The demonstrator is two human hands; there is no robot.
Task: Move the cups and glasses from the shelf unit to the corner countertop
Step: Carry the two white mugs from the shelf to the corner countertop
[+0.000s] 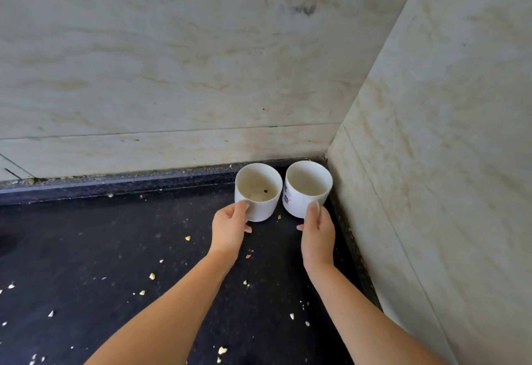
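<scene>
Two cups stand on crumb-strewn black countertop corner.

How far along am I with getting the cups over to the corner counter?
Two white cups are at the corner already: the left cup and the right cup sit on the dark countertop by the walls. In hand: your left hand and right hand each hold one, not yet released. The shelf unit is out of view, so what remains can't be told.
</scene>
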